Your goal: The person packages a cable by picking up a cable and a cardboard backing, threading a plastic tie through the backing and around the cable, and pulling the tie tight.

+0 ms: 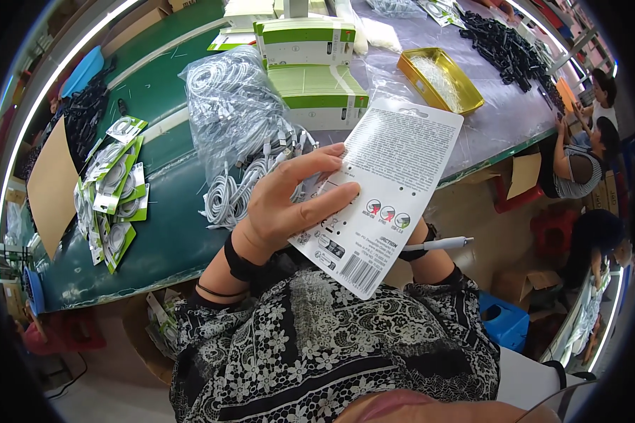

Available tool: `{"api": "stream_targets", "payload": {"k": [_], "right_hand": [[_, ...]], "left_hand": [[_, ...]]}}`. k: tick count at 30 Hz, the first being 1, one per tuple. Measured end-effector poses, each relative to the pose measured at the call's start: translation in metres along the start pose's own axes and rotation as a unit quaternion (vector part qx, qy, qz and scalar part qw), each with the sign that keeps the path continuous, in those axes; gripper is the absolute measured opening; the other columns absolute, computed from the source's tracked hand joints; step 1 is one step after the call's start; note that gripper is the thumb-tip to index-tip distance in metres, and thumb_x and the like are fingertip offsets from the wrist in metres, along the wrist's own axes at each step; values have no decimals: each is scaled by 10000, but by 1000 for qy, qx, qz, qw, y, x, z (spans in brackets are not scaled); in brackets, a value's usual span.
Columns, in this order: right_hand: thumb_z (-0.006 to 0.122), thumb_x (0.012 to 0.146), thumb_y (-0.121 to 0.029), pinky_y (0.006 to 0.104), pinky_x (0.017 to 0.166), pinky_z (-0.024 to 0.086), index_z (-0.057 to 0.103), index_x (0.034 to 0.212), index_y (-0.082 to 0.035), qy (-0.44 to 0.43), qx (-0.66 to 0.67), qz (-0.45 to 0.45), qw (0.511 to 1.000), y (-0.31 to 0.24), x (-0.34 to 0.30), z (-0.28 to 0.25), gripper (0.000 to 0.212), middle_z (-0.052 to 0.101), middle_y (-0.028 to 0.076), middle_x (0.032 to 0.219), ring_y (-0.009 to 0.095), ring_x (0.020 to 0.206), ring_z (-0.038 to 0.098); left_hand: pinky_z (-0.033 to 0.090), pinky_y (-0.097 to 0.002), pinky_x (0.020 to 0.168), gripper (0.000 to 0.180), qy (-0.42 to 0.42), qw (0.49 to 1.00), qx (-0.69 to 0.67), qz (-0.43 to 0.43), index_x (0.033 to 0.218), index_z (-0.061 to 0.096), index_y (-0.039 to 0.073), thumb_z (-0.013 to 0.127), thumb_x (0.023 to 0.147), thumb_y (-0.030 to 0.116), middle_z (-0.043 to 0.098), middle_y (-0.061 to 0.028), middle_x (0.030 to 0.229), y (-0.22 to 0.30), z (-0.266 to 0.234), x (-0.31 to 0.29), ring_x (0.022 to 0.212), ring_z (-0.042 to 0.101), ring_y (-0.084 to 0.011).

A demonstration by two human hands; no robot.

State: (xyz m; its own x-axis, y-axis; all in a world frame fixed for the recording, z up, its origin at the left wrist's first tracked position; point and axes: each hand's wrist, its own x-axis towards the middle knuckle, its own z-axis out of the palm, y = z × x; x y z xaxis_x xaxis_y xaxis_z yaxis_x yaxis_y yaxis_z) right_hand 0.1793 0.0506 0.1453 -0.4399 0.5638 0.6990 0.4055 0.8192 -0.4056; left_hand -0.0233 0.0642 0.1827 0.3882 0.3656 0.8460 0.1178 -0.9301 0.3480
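Observation:
A white printed packaging card [395, 151] with a hang slot is tilted in front of me, its text and barcode side facing up. My left hand [282, 194] grips its left edge, with thumb and a finger lying on the printed face. My right hand [422, 231] is behind the card; its fingers are hidden. A slim white stick-like piece with a thin tip [444, 243] juts out beside my right wrist; whether that hand holds it is hidden. Just beyond my left hand lie coiled white cables [226, 201] and a clear bag of cables [229, 95].
Stacked green-and-white cards [317, 88] stand behind the bag. A golden box [466, 104] holds thin clear plastic strands. Packed cables [113, 187] and a cardboard sheet [53, 187] lie left. Black parts [504, 53] are heaped far right. Other people work at right.

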Motion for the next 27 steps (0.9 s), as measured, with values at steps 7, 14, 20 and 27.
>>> {"api": "stream_targets", "payload": {"k": [7, 14, 20, 27], "right_hand": [[730, 763, -130, 377, 890, 491, 569, 1174, -13, 91, 236, 148, 956, -17, -20, 18, 457, 625, 126, 1139, 269, 1033, 619], [711, 802, -148, 326, 845, 498, 565, 1149, -4, 120, 225, 245, 935, -30, -23, 44, 403, 644, 91, 1070, 235, 979, 633], [651, 863, -158, 303, 859, 506, 531, 1196, -14, 130, 497, 326, 793, -22, -19, 55, 382, 623, 81, 1111, 197, 1004, 618], [569, 923, -187, 297, 926, 484, 424, 1310, -31, 13, 543, 461, 702, -26, -19, 37, 442, 528, 107, 1257, 187, 1105, 562]], "left_hand": [[536, -376, 869, 411, 19, 1000, -19, -1, 1072, 681, 88, 734, 673, 7, 557, -127, 1088, -3, 7, -1, 1035, 620, -352], [531, -385, 885, 436, 69, 997, -24, -27, 1098, 658, 64, 735, 674, 2, 557, -131, 1092, -5, 12, -8, 1038, 616, -362], [528, -397, 890, 435, 77, 996, -45, -16, 1097, 657, 63, 737, 676, -10, 553, -128, 1106, -6, 23, -13, 1054, 608, -358], [534, -381, 878, 425, 60, 993, -82, -57, 1100, 660, 71, 730, 693, -27, 538, -122, 1118, 6, 25, -23, 1089, 589, -356]]}}
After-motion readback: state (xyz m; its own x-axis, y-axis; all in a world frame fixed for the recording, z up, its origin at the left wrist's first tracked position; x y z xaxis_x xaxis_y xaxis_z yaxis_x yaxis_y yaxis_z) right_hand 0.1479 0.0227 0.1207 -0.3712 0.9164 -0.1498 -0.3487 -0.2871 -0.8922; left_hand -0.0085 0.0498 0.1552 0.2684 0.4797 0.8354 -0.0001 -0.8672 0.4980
